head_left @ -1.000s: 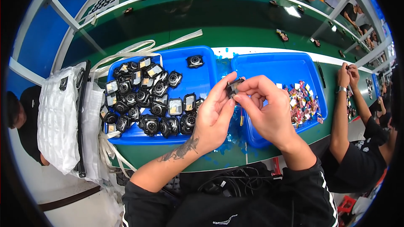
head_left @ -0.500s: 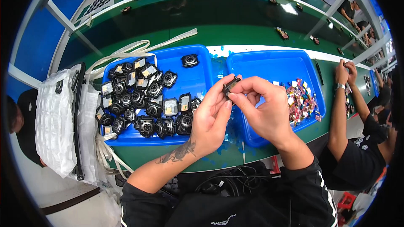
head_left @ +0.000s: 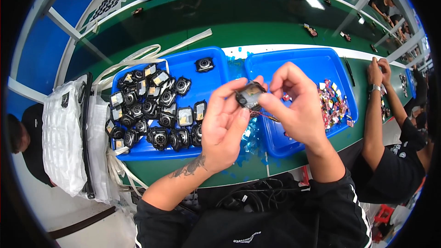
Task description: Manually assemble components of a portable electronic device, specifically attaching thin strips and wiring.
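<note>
A black smartwatch case (head_left: 250,94) lies in my left hand (head_left: 223,126), tilted with a grey and amber face turned up. My left fingers and thumb are closed about its edges. On the case's right side is my right hand (head_left: 298,105), its thumb tip at the edge and its forefinger bent and lifted apart from the thumb. The right hand's lower fingers are partly hidden. Thin reddish-brown strands show under the case, between the hands; what they belong to is unclear. Left of my hands stands a blue tray (head_left: 220,64) holding many similar black watch cases (head_left: 158,138).
Another blue tray (head_left: 257,59) on the right holds a heap of small colourful parts (head_left: 333,105). A dark thin tool (head_left: 350,71) lies beside it. White straps (head_left: 151,55) and a plastic-wrapped bundle (head_left: 64,133) flank the left tray. A co-worker's arms (head_left: 374,110) reach in at right.
The watch case has tipped so that its face shows more fully. My right forefinger has lifted and spread from the thumb, while my left hand keeps its hold and has shifted slightly left.
</note>
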A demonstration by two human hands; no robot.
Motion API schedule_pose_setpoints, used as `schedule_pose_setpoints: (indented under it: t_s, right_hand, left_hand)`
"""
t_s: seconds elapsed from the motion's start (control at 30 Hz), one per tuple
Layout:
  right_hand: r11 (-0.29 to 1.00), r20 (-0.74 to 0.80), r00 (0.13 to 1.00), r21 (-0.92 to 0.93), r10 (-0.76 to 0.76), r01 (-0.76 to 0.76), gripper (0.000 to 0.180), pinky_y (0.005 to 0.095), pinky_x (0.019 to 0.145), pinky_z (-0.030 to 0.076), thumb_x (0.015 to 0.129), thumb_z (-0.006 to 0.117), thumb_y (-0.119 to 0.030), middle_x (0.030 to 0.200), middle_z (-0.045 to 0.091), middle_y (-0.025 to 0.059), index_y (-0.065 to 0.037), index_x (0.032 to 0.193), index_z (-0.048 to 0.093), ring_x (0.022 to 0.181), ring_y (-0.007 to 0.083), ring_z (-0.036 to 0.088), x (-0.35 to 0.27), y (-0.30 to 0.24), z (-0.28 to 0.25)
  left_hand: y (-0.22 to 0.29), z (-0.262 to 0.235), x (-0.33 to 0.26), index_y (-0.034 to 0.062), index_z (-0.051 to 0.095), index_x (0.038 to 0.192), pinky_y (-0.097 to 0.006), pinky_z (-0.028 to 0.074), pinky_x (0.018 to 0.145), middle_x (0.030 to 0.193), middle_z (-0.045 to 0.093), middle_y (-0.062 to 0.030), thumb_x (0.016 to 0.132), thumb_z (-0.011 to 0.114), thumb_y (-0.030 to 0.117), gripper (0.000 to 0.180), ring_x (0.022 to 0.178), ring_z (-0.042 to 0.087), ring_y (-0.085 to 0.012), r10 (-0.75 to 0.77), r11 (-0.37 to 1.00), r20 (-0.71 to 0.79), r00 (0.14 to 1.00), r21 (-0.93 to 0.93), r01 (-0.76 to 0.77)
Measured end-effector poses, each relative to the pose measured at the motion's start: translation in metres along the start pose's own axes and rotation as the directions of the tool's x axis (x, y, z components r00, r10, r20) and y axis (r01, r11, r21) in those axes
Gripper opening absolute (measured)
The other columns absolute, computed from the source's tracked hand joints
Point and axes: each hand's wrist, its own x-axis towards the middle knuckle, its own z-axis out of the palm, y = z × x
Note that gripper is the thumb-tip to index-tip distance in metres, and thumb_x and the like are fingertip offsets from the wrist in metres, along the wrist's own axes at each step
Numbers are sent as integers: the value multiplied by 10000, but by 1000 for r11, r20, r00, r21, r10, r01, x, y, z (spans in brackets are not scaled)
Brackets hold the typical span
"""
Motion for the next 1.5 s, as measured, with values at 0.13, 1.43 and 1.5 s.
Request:
schedule_pose_setpoints:
  t_s: [0.13, 1.43, 1.5]
  right_hand:
    - [998, 147, 988, -36, 50, -45, 246, 252, 741, 530, 759, 798, -79, 912, 665, 54, -26, 940, 640, 854, 114, 649, -16, 1, -2]
    - [996, 158, 987, -84, 37, -24, 74, 251, 677, 523, 923, 608, -53, 887, 608, 54, 15, 909, 585, 794, 100, 592, -30, -7, -24]
    - [992, 157, 987, -127, 42, -22, 70, 252, 663, 516, 927, 597, -52, 882, 604, 52, 11, 909, 574, 789, 100, 588, -32, -5, -22]
  left_hand:
    - [1, -2, 6, 8, 409, 1346, -424, 422, 1068, 1415, 432, -274, 986, 431, -13, 361, 1306, 474, -323, 49, 996, -60, 997, -72, -53]
    - [17, -3, 3, -28, 669, 962, -240, 565, 741, 972, 670, -109, 861, 664, -30, 100, 891, 677, -163, -220, 860, -19, 975, 467, 203]
    - [9, -12, 3, -56, 642, 996, -238, 561, 794, 1015, 668, -108, 894, 630, -32, 106, 930, 663, -140, -341, 915, 23, 940, 240, 326]
